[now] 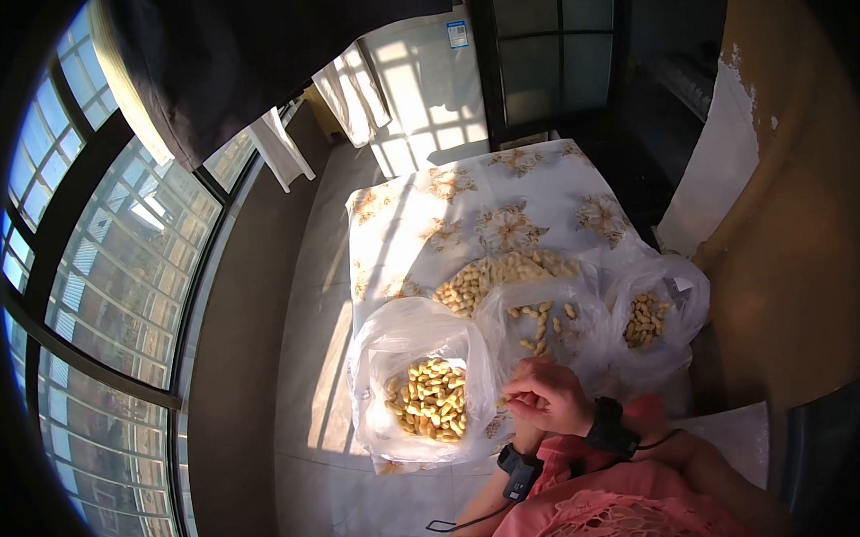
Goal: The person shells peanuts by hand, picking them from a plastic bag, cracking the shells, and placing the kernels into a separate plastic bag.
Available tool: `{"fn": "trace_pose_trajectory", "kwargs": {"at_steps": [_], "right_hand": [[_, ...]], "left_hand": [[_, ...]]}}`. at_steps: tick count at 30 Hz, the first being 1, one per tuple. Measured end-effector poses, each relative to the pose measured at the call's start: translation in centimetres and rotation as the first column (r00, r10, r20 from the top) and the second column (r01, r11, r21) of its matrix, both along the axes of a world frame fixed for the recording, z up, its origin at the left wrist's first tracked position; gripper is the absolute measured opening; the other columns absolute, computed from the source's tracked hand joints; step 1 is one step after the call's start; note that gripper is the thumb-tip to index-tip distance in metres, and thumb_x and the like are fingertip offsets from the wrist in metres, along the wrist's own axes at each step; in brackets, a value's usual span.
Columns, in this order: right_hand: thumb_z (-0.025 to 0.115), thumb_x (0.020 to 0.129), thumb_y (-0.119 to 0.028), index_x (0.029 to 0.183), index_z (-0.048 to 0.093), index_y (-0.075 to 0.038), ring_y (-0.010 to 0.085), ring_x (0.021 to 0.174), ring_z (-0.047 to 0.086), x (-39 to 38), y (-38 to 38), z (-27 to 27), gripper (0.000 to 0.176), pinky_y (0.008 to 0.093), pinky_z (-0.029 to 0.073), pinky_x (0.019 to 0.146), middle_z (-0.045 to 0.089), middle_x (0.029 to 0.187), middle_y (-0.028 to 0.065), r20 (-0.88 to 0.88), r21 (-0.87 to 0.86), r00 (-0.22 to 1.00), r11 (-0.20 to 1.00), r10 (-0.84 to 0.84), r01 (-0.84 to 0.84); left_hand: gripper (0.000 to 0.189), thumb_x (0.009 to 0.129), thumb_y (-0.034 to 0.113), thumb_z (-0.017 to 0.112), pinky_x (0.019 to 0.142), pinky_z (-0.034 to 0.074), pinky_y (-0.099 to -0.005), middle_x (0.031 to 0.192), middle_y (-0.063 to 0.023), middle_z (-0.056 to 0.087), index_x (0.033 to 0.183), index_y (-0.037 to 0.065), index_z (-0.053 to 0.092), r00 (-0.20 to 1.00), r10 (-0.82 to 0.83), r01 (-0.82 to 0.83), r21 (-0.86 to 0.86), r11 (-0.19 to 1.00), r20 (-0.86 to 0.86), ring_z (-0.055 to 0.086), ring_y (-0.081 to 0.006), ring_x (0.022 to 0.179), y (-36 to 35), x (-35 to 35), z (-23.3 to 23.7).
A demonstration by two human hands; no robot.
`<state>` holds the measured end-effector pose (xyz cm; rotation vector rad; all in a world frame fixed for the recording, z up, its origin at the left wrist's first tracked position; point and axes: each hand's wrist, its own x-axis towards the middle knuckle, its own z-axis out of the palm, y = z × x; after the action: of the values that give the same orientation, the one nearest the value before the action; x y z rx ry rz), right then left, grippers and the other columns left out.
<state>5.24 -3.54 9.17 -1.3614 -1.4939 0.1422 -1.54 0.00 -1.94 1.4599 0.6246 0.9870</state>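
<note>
Peanuts (427, 398) lie in a plastic bag (372, 360) near the right hand (551, 397), fingers pinched narrow, and mostly hidden left hand (528, 439), whose grip I cannot tell

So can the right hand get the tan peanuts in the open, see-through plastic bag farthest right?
Probably yes. The bag gapes open at the top, near the right hand. Only crinkled plastic lies between, so the hand could likely reach over that to the peanuts.
</note>
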Motion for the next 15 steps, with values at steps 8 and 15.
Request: {"fn": "trace_pose_trajectory", "kwargs": {"at_steps": [8, 15], "right_hand": [[0.074, 0.085, -0.014, 0.109, 0.064, -0.009, 0.0253, 0.076, 0.067, -2.9, 3.9, -0.3, 0.027, 0.0373, 0.053, 0.067, 0.067, 0.085, 0.0067, 0.036, 0.006, 0.999, 0.999, 0.04, -0.041], [0.068, 0.085, -0.003, 0.102, 0.066, -0.006, 0.0274, 0.079, 0.065, 2.0, 0.1, -0.5, 0.018, 0.0345, 0.053, 0.07, 0.065, 0.093, 0.0097, -0.167, -0.057, 0.965, 0.98, -0.2, 0.193]], "left_hand": [[0.01, 0.099, 0.007, 0.057, 0.075, 0.048, -0.0259, 0.094, -0.0051, 0.062, 0.106, 0.0, 0.059, 1.0, 0.002, -0.001, 0.056, 0.998, -0.009, 0.059, -0.0134, 0.084, 0.0, 0.6, 1.0], [0.011, 0.101, 0.009, 0.057, 0.074, 0.047, -0.0243, 0.093, -0.0021, 0.061, 0.107, 0.0, 0.058, 0.999, -0.012, 0.011, 0.031, 0.999, 0.036, 0.057, -0.0104, 0.083, 0.4, 0.2, 2.3]]}}
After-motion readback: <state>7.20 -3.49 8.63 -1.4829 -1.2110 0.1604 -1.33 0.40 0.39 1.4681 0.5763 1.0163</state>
